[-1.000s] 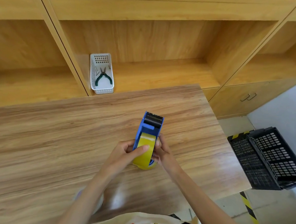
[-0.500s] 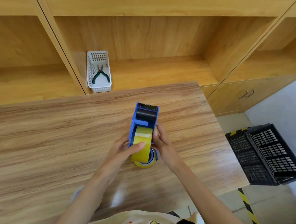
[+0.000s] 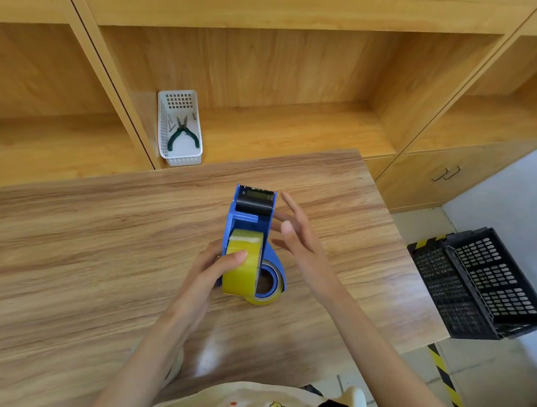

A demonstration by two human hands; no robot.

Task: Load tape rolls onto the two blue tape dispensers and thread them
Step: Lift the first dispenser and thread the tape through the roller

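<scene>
A blue tape dispenser point(image 3: 249, 221) stands on the wooden table point(image 3: 69, 254), its black roller and toothed cutter pointing away from me. A yellow tape roll point(image 3: 243, 271) sits on its hub, with the loose tape end lying on top of the roll. My left hand point(image 3: 212, 272) grips the roll and dispenser from the left, thumb pressed on the tape. My right hand point(image 3: 296, 236) hovers just right of the dispenser, fingers spread, holding nothing. A second dispenser is not in view.
A white basket point(image 3: 180, 128) holding green-handled pliers point(image 3: 181, 135) stands on the shelf behind the table. A black plastic crate point(image 3: 482, 282) sits on the floor off the table's right edge. Something pale lies partly hidden under my left forearm.
My right hand has come off the dispenser and opened beside it. The dispenser has shifted slightly away from me while my left hand keeps hold.
</scene>
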